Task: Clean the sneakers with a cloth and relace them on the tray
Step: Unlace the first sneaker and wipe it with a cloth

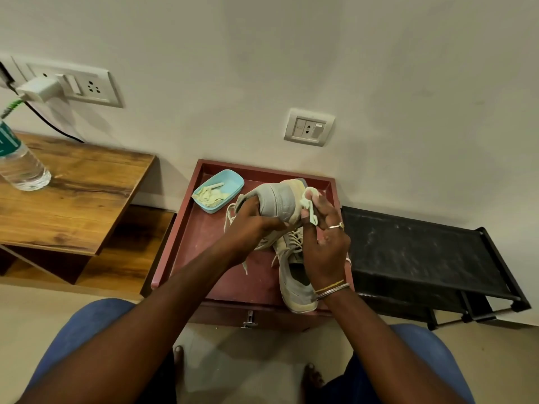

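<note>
**Me:** My left hand grips the raised sneaker from underneath, fingers curled round its upper. My right hand pinches a pale cloth and presses it to that shoe's sole edge, over the far right part of the tray.

**Friend:** And the other shoe?

**Me:** The second sneaker lies on the tray's near right side, toe away from me. My right wrist and palm cover its middle, so I can't see all its lacing. A loose lace hangs below my left wrist, down to the tray floor.

**Friend:** Anything else on there?

**Me:** A blue dish sits in the tray's far left corner, holding pale strips; I can't tell what they are.

**Friend:** Around it?

**Me:** Left of the tray stands a wooden tabletop with a water bottle on it. Right of the tray, just beside it, is a black rack. On the wall above the tray's far edge is a wall socket.
</note>
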